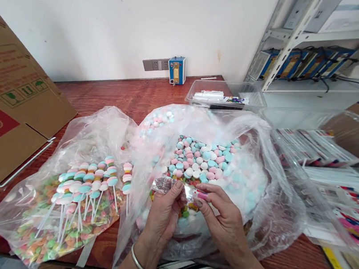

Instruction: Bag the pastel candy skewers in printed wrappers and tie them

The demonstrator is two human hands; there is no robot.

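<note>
My left hand (pixel 163 213) and my right hand (pixel 221 217) pinch the two ends of a small printed clear wrapper (pixel 178 188), held level over a big clear bag (pixel 261 173) full of pink, blue and white round candies (pixel 201 160). The left fingers close on the wrapper's left end, the right fingers on its pink right end. A silver bangle (pixel 142 263) circles my left wrist. To the left lies a second clear bag (pixel 74 137) with pastel candy skewers on white sticks (pixel 85 192) over small coloured candies.
A large cardboard box (pixel 0 116) stands at the left. A clear plastic tray (pixel 225 97) sits at the back by a blue device (pixel 177 70) and wall sockets. Stacks of printed wrappers in clear bins (pixel 335 176) fill the right. A metal shelf (pixel 313 51) rises behind.
</note>
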